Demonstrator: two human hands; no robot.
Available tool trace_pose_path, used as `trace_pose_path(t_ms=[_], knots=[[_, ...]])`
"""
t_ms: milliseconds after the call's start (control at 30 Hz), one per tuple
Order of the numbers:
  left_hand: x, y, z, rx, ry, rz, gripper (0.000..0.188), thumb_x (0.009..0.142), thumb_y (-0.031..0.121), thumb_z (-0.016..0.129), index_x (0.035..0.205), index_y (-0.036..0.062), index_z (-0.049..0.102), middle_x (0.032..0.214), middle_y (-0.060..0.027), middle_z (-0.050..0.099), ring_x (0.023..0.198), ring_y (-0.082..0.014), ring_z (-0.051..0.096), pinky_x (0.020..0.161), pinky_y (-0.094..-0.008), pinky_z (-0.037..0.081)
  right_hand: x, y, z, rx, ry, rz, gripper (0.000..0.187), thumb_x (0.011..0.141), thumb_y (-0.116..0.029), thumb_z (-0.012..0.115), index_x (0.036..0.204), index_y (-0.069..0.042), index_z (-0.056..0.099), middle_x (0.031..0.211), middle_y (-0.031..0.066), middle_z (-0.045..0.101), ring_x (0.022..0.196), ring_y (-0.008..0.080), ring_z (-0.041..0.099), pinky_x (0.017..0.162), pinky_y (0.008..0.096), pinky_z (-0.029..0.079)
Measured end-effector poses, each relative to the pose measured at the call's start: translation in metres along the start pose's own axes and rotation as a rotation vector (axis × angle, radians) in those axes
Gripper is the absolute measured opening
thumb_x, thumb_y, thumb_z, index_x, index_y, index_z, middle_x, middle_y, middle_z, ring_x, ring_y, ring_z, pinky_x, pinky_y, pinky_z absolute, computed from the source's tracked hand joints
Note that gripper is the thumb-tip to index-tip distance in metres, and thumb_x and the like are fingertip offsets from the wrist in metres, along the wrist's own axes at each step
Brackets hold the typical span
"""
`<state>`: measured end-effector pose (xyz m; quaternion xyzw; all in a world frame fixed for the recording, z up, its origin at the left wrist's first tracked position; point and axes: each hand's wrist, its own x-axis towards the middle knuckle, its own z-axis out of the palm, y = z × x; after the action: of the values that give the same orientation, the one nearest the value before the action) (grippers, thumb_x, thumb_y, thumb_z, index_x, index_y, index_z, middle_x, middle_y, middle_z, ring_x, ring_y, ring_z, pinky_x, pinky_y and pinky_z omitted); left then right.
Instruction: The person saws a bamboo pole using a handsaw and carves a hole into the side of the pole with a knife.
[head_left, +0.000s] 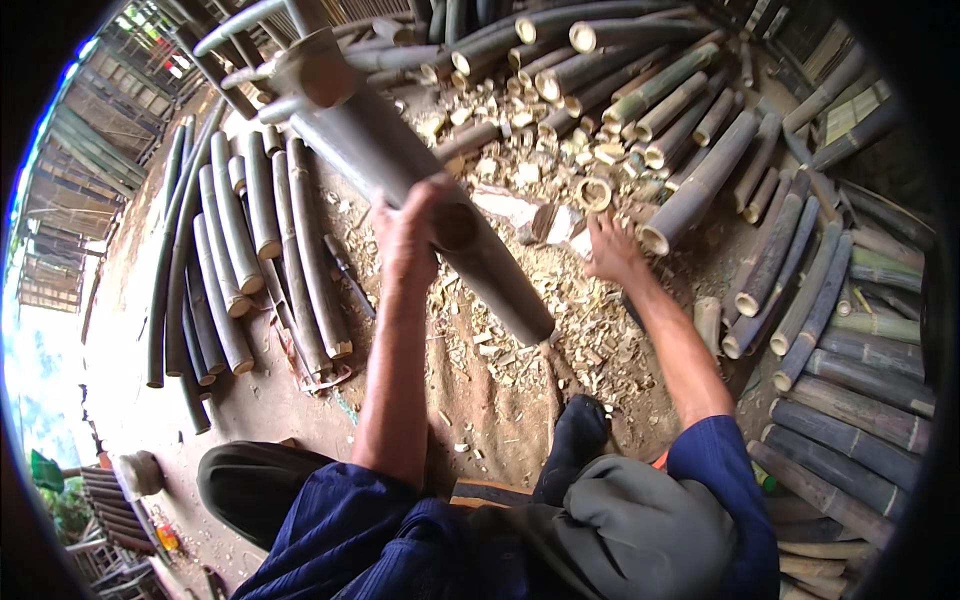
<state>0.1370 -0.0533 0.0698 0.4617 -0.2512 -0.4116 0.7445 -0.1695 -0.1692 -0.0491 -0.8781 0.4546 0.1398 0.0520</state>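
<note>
A thick dark bamboo pole (497, 285) slants across the middle, raised above the ground. My left hand (408, 222) is closed around it, next to a dark round opening in its side. The pole's far upper end is blurred, and its near end points down to the right. My right hand (614, 250) reaches down to the wood chips (500, 322), fingers apart, by a pale block-like piece (580, 242) and a cut bamboo ring (593, 194). I see nothing gripped in it, though its palm is hidden.
Cut bamboo poles (655, 95) lie piled at the far side. More poles (230, 240) lie side by side on the left, and a stack (850, 400) flanks me on the right. A thin dark tool-like rod (350, 275) lies left of my left forearm. My dark-covered foot (578, 435) rests near the chips.
</note>
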Motion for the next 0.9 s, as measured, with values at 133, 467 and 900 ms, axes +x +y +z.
trace_pose_path(t_ms=[133, 467, 900], knots=[[-0.015, 0.06, -0.02, -0.119, 0.157, -0.116, 0.064, 0.082, 0.041, 0.085, 0.126, 0.0026, 0.06, 0.109, -0.0115, 0.071, 0.094, -0.0255, 0.073, 0.079, -0.0454, 0.064, -0.037, -0.002, 0.009, 0.291, 0.055, 0.02, 0.106, 0.071, -0.049, 0.089, 0.144, 0.014, 0.044, 0.13, 0.0349, 0.057, 0.118, 0.0415, 0.062, 0.101, 0.0529, 0.055], [-0.107, -0.093, -0.07, -0.755, 0.357, -0.504, 0.065, 0.09, 0.05, 0.069, 0.143, 0.016, 0.057, 0.148, -0.0142, 0.056, 0.139, -0.0389, 0.05, 0.115, -0.0722, 0.038, -0.125, -0.085, 0.104, 0.382, 0.23, 0.449, 0.111, 0.079, -0.056, 0.084, 0.155, 0.003, 0.03, 0.141, 0.0315, 0.048, 0.13, 0.0453, 0.053, 0.101, 0.0628, 0.043], [-0.11, -0.176, -0.09, -0.461, 0.481, -0.604, 0.083, 0.079, 0.049, 0.085, 0.146, 0.0161, 0.05, 0.151, -0.0109, 0.05, 0.14, -0.0356, 0.048, 0.108, -0.0712, 0.046, -0.124, -0.111, 0.085, 0.492, 0.314, 0.514, 0.08, 0.074, -0.036, 0.086, 0.133, 0.001, 0.047, 0.127, 0.0284, 0.056, 0.113, 0.0451, 0.057, 0.098, 0.057, 0.047]])
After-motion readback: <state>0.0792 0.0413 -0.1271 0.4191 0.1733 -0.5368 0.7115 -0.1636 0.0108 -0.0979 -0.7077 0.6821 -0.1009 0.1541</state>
